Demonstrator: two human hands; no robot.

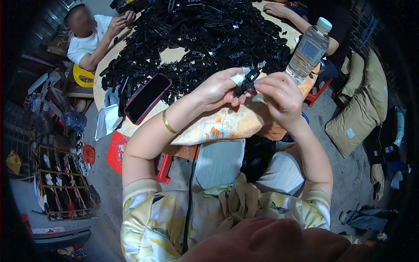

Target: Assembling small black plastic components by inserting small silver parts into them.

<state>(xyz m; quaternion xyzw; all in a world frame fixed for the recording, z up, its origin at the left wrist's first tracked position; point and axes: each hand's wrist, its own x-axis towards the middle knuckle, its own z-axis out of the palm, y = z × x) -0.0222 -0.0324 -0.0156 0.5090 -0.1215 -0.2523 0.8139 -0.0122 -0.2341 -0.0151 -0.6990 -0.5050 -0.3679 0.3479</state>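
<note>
In front of me, above the table's near edge, my left hand [221,89] is closed on a small black plastic piece [249,80]. White wrapping shows on the thumb and a finger of that hand. My right hand [281,97] is closed too, its thumb and fingertips pinched at the right side of the same piece. The exact shape of the piece is partly hidden by my fingers. Beyond my hands a large heap of black plastic pieces [209,39] spreads over the round table.
A dark phone [148,98] lies left of my forearm. A clear water bottle [307,51] stands at the right. The patterned tablecloth [222,126] hangs at the near edge. One person [87,41] sits far left, another's arm [290,15] rests far right. Stuffed sacks [360,113] lie on the floor.
</note>
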